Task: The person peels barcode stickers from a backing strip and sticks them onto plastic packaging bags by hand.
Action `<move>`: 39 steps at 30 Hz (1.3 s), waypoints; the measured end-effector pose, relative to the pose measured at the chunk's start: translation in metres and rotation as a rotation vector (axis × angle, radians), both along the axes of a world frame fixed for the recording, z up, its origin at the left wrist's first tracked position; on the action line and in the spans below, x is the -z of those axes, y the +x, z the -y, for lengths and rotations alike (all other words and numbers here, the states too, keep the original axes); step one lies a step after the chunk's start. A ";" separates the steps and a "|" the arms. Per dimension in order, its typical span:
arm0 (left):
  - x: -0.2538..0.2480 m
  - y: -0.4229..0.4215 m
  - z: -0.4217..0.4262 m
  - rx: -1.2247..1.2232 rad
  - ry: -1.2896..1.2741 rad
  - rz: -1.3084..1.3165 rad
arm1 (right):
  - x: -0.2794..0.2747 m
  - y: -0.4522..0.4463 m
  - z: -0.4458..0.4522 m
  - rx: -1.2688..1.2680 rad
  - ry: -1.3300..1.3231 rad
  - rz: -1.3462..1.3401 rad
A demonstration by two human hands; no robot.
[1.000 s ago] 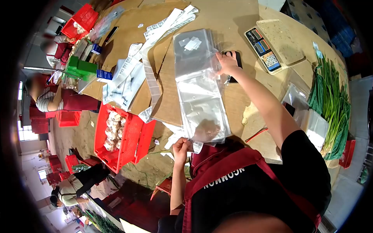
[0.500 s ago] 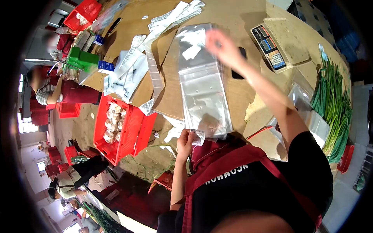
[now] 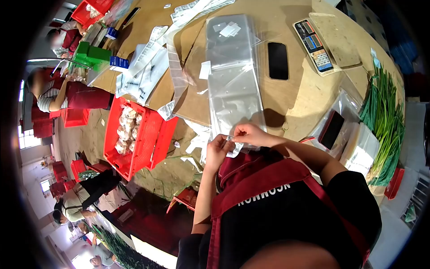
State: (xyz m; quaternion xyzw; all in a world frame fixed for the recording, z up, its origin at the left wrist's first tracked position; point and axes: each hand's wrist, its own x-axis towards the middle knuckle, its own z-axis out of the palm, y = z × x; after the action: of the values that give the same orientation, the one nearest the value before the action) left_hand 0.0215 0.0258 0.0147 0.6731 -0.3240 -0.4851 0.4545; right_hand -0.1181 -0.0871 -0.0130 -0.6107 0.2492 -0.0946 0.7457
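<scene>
Close to my dark red cloth apron [image 3: 248,190], my two hands now meet at one small white printed sticker [image 3: 235,150]. My left hand [image 3: 217,151] has its fingers bent in and its thumb pressed down, and it has hold of the sticker. My right hand [image 3: 251,135] is pinched up small, thumb to finger, with the top edge of the sticker at its tips.

Half a second ago, only my left hand had the sticker. My right hand was far off then, up by the top of the flat stack of clear plastic bags [image 3: 235,94]. Now that arm is bent, and I can see a few little white paper squares [image 3: 230,29] on the top part of the stack. A bigger white paper piece [image 3: 205,70] sits across the left edge of the stack, in a spot that was bare before. The sticker is at the near end of the stack, right in front of my tummy.

Over on the right, the flat black phone [image 3: 278,61] shows whole on the brown table [image 3: 293,96]; my arm hid part of it before. A dark phone with a red edge [image 3: 332,130] shows much more now too. The pale scale with buttons [image 3: 313,47] and the long green leafy bunch [image 3: 386,112] have stayed put.
</scene>
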 end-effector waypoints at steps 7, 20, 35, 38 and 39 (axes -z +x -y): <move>-0.003 0.030 -0.017 0.151 0.218 0.368 | -0.007 0.019 0.048 0.049 -0.554 -0.276; 0.010 0.032 -0.041 -0.155 -0.147 0.025 | 0.046 -0.025 0.036 -0.356 -1.282 -0.166; 0.011 0.022 -0.036 -0.116 -0.056 -0.016 | -0.109 0.011 0.163 1.189 -0.933 0.299; 0.008 0.006 -0.021 0.033 -0.154 -0.243 | -0.061 0.004 0.104 0.232 -0.669 0.173; 0.007 0.000 -0.015 0.065 -0.163 -0.271 | -0.046 0.004 0.076 -0.024 -0.344 0.101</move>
State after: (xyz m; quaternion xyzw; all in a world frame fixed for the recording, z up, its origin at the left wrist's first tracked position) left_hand 0.0218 0.0412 0.0079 0.5516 -0.3195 -0.5581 0.5311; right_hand -0.1141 -0.1632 0.0330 -0.7266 0.1840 -0.1575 0.6430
